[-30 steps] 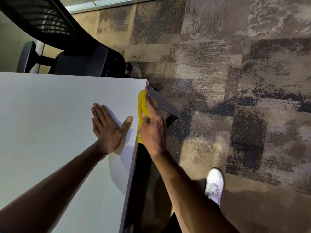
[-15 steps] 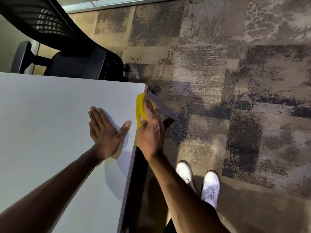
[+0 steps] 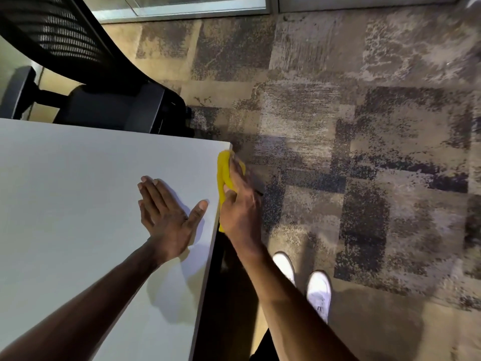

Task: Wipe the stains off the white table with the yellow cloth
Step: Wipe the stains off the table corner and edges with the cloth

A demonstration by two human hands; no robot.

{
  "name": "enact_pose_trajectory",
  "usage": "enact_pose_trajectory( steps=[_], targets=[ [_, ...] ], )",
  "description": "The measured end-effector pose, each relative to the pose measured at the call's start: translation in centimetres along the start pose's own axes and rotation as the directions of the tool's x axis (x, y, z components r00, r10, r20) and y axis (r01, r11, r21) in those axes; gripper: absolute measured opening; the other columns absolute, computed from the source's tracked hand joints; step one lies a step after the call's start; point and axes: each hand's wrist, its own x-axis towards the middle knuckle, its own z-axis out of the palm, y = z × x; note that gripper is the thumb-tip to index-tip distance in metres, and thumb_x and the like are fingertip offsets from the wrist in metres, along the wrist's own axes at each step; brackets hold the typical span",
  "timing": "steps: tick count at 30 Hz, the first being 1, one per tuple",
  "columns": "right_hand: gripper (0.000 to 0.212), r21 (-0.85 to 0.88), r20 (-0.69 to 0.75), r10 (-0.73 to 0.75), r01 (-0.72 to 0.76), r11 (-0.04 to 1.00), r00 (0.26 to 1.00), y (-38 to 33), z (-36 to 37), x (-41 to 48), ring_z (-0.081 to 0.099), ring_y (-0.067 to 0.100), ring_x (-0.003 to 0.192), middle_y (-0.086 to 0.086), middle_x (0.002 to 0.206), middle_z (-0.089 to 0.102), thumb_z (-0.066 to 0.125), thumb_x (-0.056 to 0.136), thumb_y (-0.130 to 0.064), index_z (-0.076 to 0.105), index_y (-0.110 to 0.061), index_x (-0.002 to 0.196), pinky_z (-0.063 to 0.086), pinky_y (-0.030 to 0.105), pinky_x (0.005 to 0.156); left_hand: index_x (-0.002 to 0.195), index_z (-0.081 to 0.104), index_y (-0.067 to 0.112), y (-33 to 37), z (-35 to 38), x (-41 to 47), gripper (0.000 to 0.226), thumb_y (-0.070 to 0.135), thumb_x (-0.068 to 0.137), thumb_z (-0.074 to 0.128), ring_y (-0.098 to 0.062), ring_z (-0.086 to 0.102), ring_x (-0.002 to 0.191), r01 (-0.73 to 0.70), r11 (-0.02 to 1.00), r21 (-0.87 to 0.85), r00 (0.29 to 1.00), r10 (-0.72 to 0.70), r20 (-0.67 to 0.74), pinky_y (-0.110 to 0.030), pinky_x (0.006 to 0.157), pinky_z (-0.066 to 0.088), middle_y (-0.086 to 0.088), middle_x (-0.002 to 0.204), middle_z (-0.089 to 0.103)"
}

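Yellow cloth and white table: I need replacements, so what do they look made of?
Yellow cloth: soft fabric, perhaps microfibre; it bunches under the right hand. White table: smooth matte board, likely laminate, with a thin dark edge.

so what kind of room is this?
Most likely an office. A black mesh-back office chair stands behind the white table, the floor is patchwork carpet tile, and a metal-framed glass partition runs along the far edge.

yellow cloth (image 3: 223,173) partly under right hand (image 3: 240,204)
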Motion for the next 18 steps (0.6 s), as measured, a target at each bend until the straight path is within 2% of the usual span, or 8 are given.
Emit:
enact_pose_trajectory(
  steps=[3, 6, 8, 10, 13, 16, 18],
  targets=[
    [0.07, -0.004, 0.053, 0.001, -0.001, 1.0, 0.999, 1.3, 0.3, -2.7, 0.029, 0.021, 0.161, -0.006, 0.172, 0.034, 0.045, 0.098, -0.003, 0.036, -0.028, 0.163, 0.042, 0.047, 0.124, 0.162, -0.032, 0.0, -0.3, 0.2, 0.1, 0.163, 0.112, 0.046, -0.008, -0.029, -0.042, 0.158, -0.012, 1.0, 0.018, 1.0, 0.012, 0.011, -0.048, 0.13, -0.022, -0.016, 0.169, -0.044],
    [0.071, -0.01, 0.041, 0.001, -0.001, 1.0, 0.999, 1.1, 0.0, -0.7, 0.024, 0.025, 0.163, -0.006, 0.17, 0.037, 0.048, 0.097, 0.002, 0.039, -0.025, 0.162, 0.037, 0.048, 0.127, 0.161, -0.032, 0.0, -0.4, 0.1, 0.1, 0.151, 0.103, 0.059, 0.009, -0.028, -0.042, 0.158, -0.025, 1.0, 0.009, 1.0, 0.025, 0.002, -0.052, 0.131, -0.022, -0.016, 0.17, -0.044],
    [0.069, -0.003, 0.015, -0.011, 0.011, 1.0, 1.0, 0.2, -0.2, 1.7, 0.026, 0.027, 0.162, -0.004, 0.168, 0.041, 0.051, 0.097, 0.005, 0.042, -0.02, 0.161, 0.034, 0.048, 0.128, 0.161, -0.032, 0.001, -0.5, 0.1, 0.2, 0.16, 0.111, 0.051, 0.004, -0.027, -0.043, 0.157, -0.031, 1.0, 0.0, 0.999, 0.031, 0.012, -0.049, 0.13, -0.025, -0.016, 0.169, -0.044],
    [0.068, -0.011, -0.01, 0.008, -0.008, 1.0, 1.0, -0.5, -0.4, 3.6, 0.029, 0.03, 0.161, -0.003, 0.167, 0.043, 0.052, 0.098, 0.005, 0.042, -0.022, 0.16, 0.037, 0.049, 0.127, 0.161, -0.033, 0.001, -0.6, 0.1, 0.3, 0.165, 0.114, 0.044, -0.005, -0.027, -0.043, 0.157, -0.029, 1.0, 0.002, 1.0, 0.029, 0.012, -0.046, 0.128, -0.025, -0.016, 0.169, -0.045],
    [0.069, 0.012, -0.03, 0.027, -0.027, 1.0, 0.999, -0.6, -0.2, 2.5, 0.038, 0.034, 0.156, 0.002, 0.165, 0.046, 0.053, 0.099, 0.004, 0.041, -0.024, 0.161, 0.043, 0.051, 0.122, 0.161, -0.033, 0.002, -1.0, 0.3, 0.6, 0.162, 0.114, 0.047, -0.005, -0.028, -0.044, 0.157, -0.035, 0.999, 0.002, 0.999, 0.035, 0.011, -0.047, 0.128, -0.025, -0.015, 0.169, -0.045],
    [0.065, 0.018, 0.023, 0.025, -0.025, 1.0, 0.999, 0.1, 0.3, -1.3, 0.03, 0.024, 0.161, -0.005, 0.17, 0.036, 0.046, 0.102, -0.008, 0.036, -0.027, 0.163, 0.041, 0.047, 0.124, 0.162, -0.034, 0.004, -1.2, 0.6, 0.8, 0.157, 0.113, 0.052, -0.004, -0.027, -0.044, 0.157, -0.041, 0.999, 0.017, 0.999, 0.041, 0.001, -0.045, 0.127, -0.026, -0.012, 0.169, -0.046],
    [0.06, 0.027, 0.042, 0.056, -0.058, 0.998, 0.998, 0.4, 0.4, -2.5, 0.028, 0.02, 0.161, -0.007, 0.172, 0.034, 0.043, 0.106, -0.015, 0.037, -0.031, 0.163, 0.046, 0.046, 0.121, 0.162, -0.033, 0.005, -1.3, 0.7, 0.9, 0.156, 0.113, 0.054, -0.004, -0.026, -0.044, 0.157, -0.039, 0.999, 0.026, 0.999, 0.04, -0.007, -0.043, 0.127, -0.026, -0.011, 0.169, -0.046]
  ],
)
